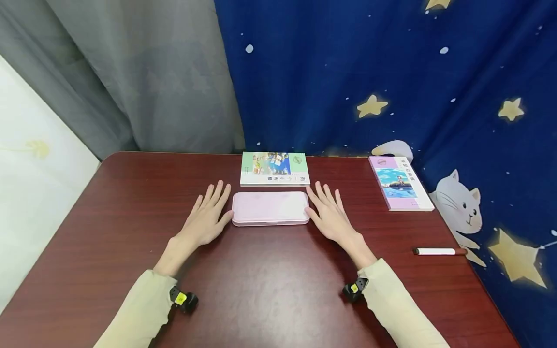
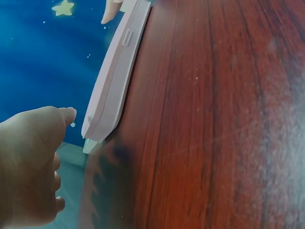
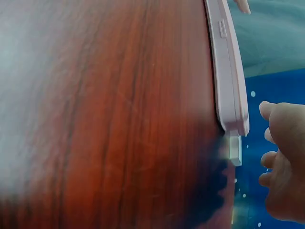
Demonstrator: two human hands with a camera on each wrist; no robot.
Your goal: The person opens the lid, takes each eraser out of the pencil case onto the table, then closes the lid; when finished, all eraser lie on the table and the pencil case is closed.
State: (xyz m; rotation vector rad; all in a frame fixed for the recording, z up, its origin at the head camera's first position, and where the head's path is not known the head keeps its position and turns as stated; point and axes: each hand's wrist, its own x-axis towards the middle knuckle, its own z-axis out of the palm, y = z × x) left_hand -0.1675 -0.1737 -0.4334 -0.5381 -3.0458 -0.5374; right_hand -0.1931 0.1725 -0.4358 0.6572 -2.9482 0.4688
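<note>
Case (image 1: 270, 208) in pale pink lies flat on the tabletop (image 1: 270, 280), its long side toward the person, between the left hand (image 1: 206, 217) and the right hand (image 1: 331, 215). Both grips are apart: fingers straight and a little spread, thumbs turned inward. From the head, each thumb seems to meet an end of the case; the two wrist views show a gap between thumb tip and case instead. They also show a small raised tab (image 3: 222, 28) on the near side, too faint to make out from above.

Only the head view takes in the whole green-edged book (image 1: 275, 169) just behind the case, the purple-edged book (image 1: 398, 186) well off to the right, and the white marker (image 1: 437, 251) nearer the person, by the right edge.
</note>
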